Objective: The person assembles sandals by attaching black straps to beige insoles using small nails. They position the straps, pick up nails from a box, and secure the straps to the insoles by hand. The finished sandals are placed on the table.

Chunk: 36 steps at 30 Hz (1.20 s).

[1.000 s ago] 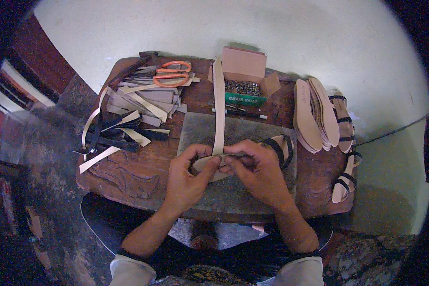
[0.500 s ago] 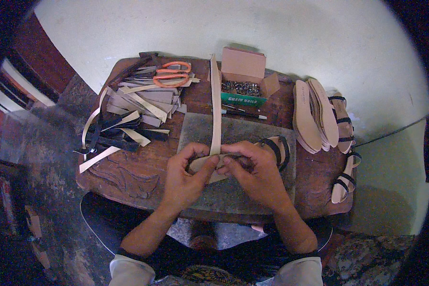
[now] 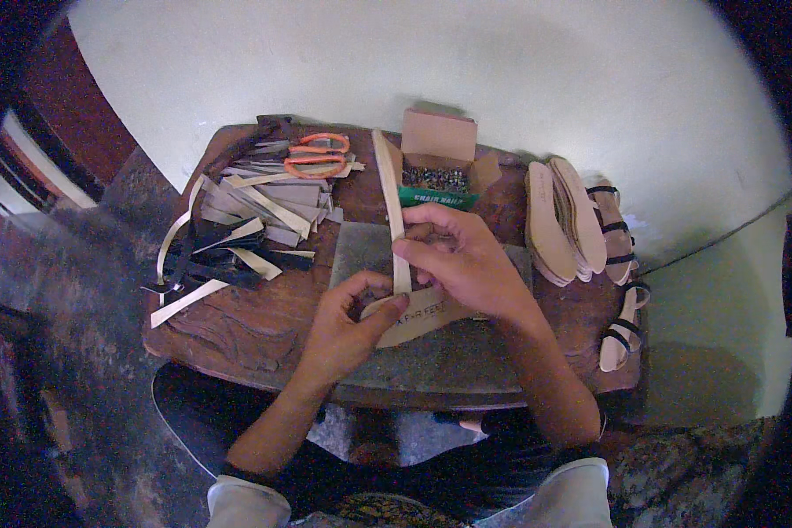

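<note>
My left hand (image 3: 354, 319) is closed on the end of a beige insole (image 3: 427, 315), thumb on top. The insole lies slanted over the grey slab, with dark lettering on it. A long pale strap (image 3: 385, 176) stands up from the insole beside my left thumb. My right hand (image 3: 449, 257) pinches this strap partway up between thumb and fingers. Where the strap meets the insole is partly covered by my fingers.
An open box of small nails (image 3: 437, 179) stands behind my right hand. Orange-handled scissors (image 3: 317, 157) rest on grey strips (image 3: 282, 198); black and cream straps (image 3: 238, 251) lie nearer. Stacked insoles (image 3: 550, 229) and black-strapped sandals (image 3: 623, 330) line the table's right side.
My right hand has moved up from the insole to the strap and now pinches it. The insole's lettered face has come into sight. The sandal on the slab is now hidden.
</note>
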Tool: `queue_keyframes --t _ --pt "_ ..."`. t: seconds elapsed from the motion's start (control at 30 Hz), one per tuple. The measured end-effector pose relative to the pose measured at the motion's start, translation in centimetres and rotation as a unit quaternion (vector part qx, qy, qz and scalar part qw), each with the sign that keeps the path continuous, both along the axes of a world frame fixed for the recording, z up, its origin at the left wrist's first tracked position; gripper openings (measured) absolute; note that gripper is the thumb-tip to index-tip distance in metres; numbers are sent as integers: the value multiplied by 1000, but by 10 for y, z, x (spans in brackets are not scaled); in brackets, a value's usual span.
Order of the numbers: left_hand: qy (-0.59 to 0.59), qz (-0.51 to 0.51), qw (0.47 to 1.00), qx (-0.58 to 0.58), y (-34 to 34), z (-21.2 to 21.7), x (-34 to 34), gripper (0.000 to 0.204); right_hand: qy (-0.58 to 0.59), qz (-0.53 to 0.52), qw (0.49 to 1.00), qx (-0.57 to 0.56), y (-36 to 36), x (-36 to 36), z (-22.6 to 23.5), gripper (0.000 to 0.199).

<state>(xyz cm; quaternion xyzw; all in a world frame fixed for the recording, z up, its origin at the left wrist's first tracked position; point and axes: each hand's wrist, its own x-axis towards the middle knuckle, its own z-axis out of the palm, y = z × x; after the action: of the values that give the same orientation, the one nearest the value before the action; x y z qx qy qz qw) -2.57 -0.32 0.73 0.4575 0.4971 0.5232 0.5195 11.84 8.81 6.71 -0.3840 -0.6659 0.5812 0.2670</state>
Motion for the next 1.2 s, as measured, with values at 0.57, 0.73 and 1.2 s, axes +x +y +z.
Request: queue_keyframes --t 0.57,0.73,1.2 --pt "-19 -18 1000 15 3 -14 -16 20 -47 -17 995 86 1 -9 11 16" --pt "-5 -20 1000 8 3 -9 -15 21 16 26 993 115 2 -7 11 20" --pt "-85 54 995 -15 5 -11 -15 22 8 105 994 27 -25 18 72 27"
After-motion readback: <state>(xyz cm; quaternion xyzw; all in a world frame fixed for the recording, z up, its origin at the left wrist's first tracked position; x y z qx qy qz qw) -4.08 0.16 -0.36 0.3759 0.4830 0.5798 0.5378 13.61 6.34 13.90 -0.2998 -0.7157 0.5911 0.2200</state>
